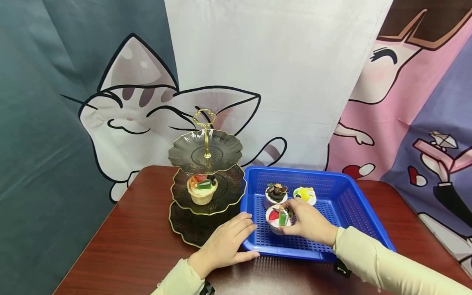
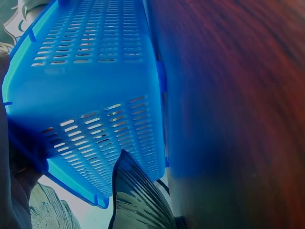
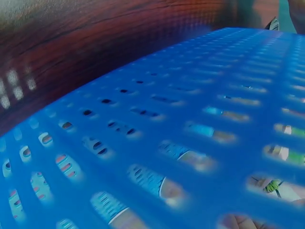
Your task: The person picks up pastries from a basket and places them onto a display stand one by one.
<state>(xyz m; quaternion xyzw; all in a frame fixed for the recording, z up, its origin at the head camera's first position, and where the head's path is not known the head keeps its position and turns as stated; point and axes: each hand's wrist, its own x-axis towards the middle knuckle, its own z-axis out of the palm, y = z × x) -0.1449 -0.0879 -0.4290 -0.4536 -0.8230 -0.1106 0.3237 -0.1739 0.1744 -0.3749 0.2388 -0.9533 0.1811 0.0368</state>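
Note:
My right hand reaches into a blue plastic basket and pinches a small fruit-topped cupcake between thumb and fingers. Strawberry and green slices show on its white top. Behind it in the basket sit a chocolate-topped cupcake and a yellow-fruit cupcake, the latter partly covered by my hand. My left hand rests on the basket's front left corner, its fingers extended over the rim. The left wrist view shows the slotted basket wall; in the right wrist view the basket wall hides most of the hand.
Left of the basket stands a three-tier dark cake stand with gold edges and a gold handle. A fruit tart sits on its middle tier. Everything stands on a reddish-brown table, with a printed cartoon cloth hanging behind.

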